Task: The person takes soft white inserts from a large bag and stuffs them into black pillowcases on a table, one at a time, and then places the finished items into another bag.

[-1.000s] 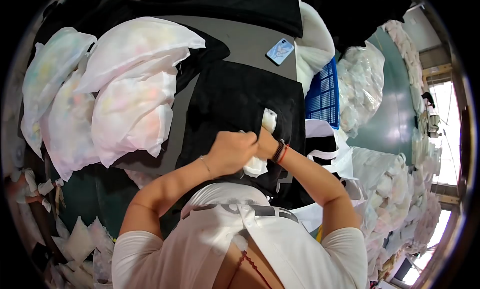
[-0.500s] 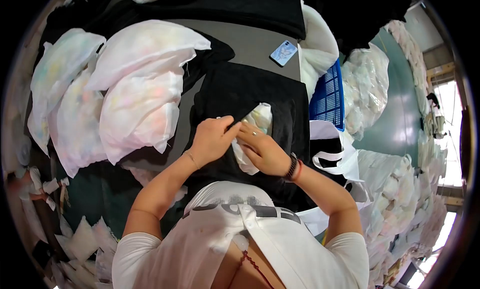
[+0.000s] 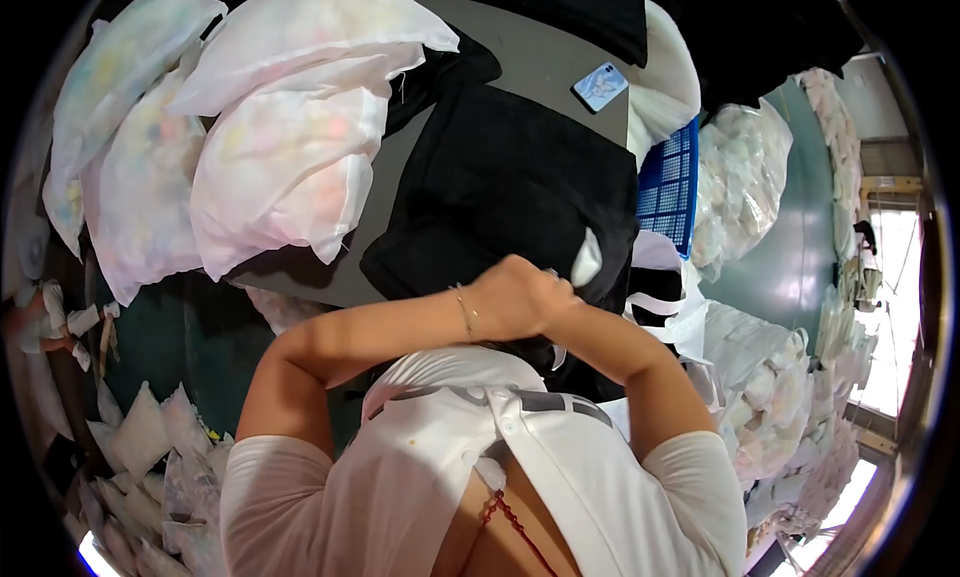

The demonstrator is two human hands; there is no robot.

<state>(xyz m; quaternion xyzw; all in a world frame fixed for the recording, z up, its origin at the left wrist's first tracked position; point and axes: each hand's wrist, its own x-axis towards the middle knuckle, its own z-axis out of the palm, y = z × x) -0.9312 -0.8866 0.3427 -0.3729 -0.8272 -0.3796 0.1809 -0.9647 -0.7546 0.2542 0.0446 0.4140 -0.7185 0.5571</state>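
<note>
Head view: fat white bags (image 3: 290,172) with spots of color showing through are heaped on the left of the grey counter (image 3: 535,62). A blue phone (image 3: 600,87) lies at the far side, close to a fluffy white cloth (image 3: 665,82). To the right are a blue basket (image 3: 668,192) and a shiny clear bag (image 3: 745,182), with a big white pile (image 3: 770,387) nearer. Little white pillows (image 3: 140,427) sit low on the left. The black cover (image 3: 520,172) lies on the counter just past the hands, and a white bit (image 3: 587,257) pokes up beside them on the right. The left hand (image 3: 515,295) is bent over the right wrist and hides the right hand, so I cannot tell how open they are or what they hold. The white shirt (image 3: 420,477) has dark print (image 3: 545,401), too folded to read.
</note>
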